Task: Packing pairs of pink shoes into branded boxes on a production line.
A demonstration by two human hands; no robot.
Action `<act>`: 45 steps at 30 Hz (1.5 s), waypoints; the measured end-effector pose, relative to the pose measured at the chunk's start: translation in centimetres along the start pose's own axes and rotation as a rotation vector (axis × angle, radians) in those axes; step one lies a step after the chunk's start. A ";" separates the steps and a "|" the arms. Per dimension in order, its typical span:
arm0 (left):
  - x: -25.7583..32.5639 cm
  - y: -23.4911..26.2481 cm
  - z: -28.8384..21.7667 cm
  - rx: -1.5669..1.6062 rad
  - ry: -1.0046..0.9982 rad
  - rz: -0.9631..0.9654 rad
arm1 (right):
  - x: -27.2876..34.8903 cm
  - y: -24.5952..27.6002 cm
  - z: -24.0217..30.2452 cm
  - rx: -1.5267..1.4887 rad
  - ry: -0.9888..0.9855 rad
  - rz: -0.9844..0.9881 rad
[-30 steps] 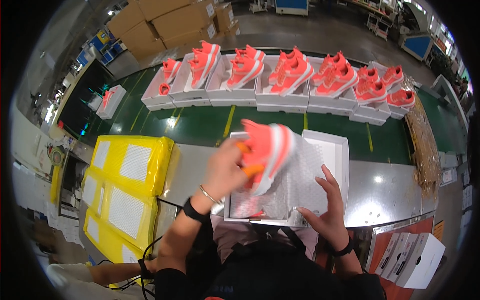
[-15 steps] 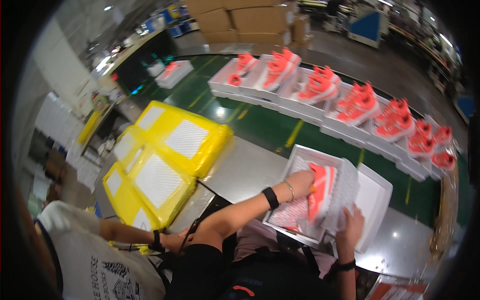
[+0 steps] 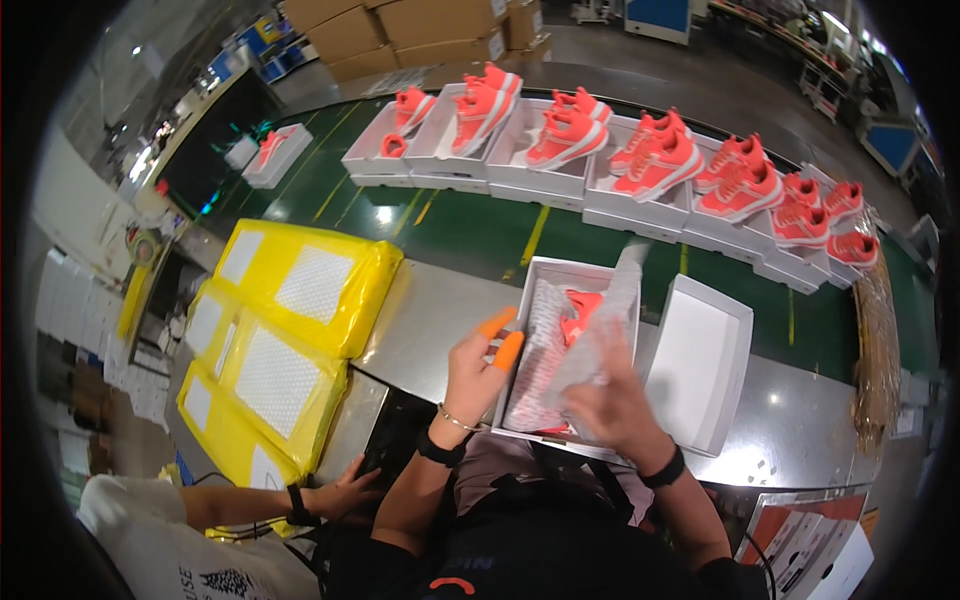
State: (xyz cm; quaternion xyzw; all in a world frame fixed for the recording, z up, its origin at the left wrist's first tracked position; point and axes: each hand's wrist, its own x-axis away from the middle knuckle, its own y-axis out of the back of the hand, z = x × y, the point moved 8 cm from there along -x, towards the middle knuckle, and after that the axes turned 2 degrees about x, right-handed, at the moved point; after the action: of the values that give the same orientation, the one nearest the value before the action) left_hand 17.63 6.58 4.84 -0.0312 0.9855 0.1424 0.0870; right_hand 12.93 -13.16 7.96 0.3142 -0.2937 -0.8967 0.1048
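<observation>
Grey metal surface at the near edge, shiny, some glare. Left of the worker a second person's hand with a dark wristband rests at the surface's lower edge, beside stacked yellow plastic-wrapped packs.

On the surface, an open white shoebox sits right in front of the worker. Inside: a coral-orange sneaker partly covered by white wrapping paper. The box's lid lies open-side-up just beside it on the right, touching or nearly so.

Left hand: open, orange finger cots on two fingers, resting at the box's left wall, gripping nothing that shows. Right hand: closed on the wrapping paper, lifting a sheet of it over the sneaker. Both wrists wear dark bands.

Beyond the surface, a green conveyor belt with yellow line marks runs left to right. Along its far side a row of open white boxes, each with coral-orange sneakers standing in or on it. One more boxed sneaker stands apart at far left.

Farther back: stacked brown cartons, grey factory floor, blue machinery at the far right, too small to tell more.
</observation>
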 end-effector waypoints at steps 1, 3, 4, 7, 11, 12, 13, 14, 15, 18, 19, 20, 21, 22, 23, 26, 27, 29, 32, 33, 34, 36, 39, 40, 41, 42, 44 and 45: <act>-0.3 -0.1 -1.7 -0.061 -0.167 -0.043 | 0.3 -1.4 0.4 0.031 0.096 0.145; -0.9 -1.6 -4.0 -0.076 -0.277 0.053 | 1.6 -3.0 0.3 0.072 0.184 0.289; -0.7 -2.8 -5.9 -0.224 -0.422 0.160 | 2.9 -4.0 0.8 0.020 0.197 0.379; -1.0 -6.0 -6.7 -0.429 -0.536 0.378 | 4.9 -5.1 2.0 -0.051 0.192 0.474; -1.9 -10.1 -6.8 -0.730 -0.725 0.598 | 5.2 -4.6 2.7 0.095 0.126 0.407; -2.7 -10.9 -6.3 -0.796 -0.741 0.613 | 5.1 -4.0 2.5 0.172 0.113 0.327; -3.6 -11.6 -5.6 -0.870 -0.751 0.623 | 4.9 -3.4 2.6 0.262 0.102 0.293; -4.4 -12.6 -4.3 -0.903 -0.741 0.649 | 5.1 -3.0 2.1 0.336 0.063 0.257; -4.9 -13.6 -2.8 -0.939 -0.731 0.677 | 5.3 -2.6 1.4 0.407 0.023 0.213; -5.6 -15.0 3.9 -1.132 -0.390 0.881 | 7.2 -4.1 -1.5 0.519 -0.033 0.242; -5.4 -14.4 5.3 -1.126 -0.349 0.876 | 6.9 -4.4 -1.0 0.466 -0.105 0.438; -5.3 -13.9 5.8 -1.154 -0.333 0.840 | 5.9 -3.2 1.0 0.481 -0.018 0.330; -4.7 -13.9 5.6 -1.134 -0.363 0.809 | 5.6 -2.3 2.4 0.492 0.059 0.222; -4.6 -13.5 4.6 -1.115 -0.400 0.782 | 5.7 -2.5 2.2 0.484 0.087 0.212; -4.6 -12.9 4.1 -1.134 -0.393 0.761 | 6.2 -2.7 1.6 0.484 0.094 0.201; -2.2 -11.2 0.9 -0.964 -0.295 0.751 | 6.7 -2.9 0.7 0.473 0.110 0.198; -1.0 -10.0 0.6 -0.975 -0.284 0.736 | 6.7 -2.9 0.8 0.466 0.122 0.199; 1.5 -8.5 0.8 -0.944 -0.273 0.670 | 6.6 -2.8 0.8 0.462 0.137 0.203; 4.8 -7.2 1.8 -0.986 -0.272 0.616 | 6.2 -3.3 0.8 0.460 0.151 0.205; 5.3 -7.3 1.9 -0.980 -0.262 0.614 | 6.4 -3.3 0.7 0.468 0.140 0.214; 5.6 -7.2 1.7 -0.926 -0.252 0.568 | 6.6 -3.3 0.6 0.465 0.142 0.224; 5.9 -7.0 2.1 -0.874 -0.240 0.519 | 6.6 -3.1 0.6 0.468 0.157 0.190; 5.7 -6.4 2.8 -0.615 -0.312 0.439 | 6.6 -3.6 0.4 0.478 0.165 0.178; 5.7 -6.3 2.7 -0.550 -0.327 0.413 | 6.7 -3.7 0.3 0.476 0.169 0.184; 5.7 -6.1 2.5 -0.485 -0.343 0.386 | 6.9 -3.5 0.3 0.479 0.176 0.169; 5.7 -6.1 2.7 -0.489 -0.339 0.379 | 6.8 -3.5 0.3 0.479 0.184 0.152; 5.8 -6.0 3.1 -0.413 -0.322 0.377 | 6.5 -3.6 0.5 0.482 0.187 0.163; 5.9 -6.1 3.0 -0.411 -0.316 0.374 | 6.6 -3.5 0.5 0.493 0.178 0.174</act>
State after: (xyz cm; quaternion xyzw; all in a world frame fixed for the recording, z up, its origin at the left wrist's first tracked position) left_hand 12.89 1.42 -0.75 0.1563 0.8989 0.3552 0.2033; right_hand 7.44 -12.57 2.85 0.3811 -0.5187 -0.7547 0.1273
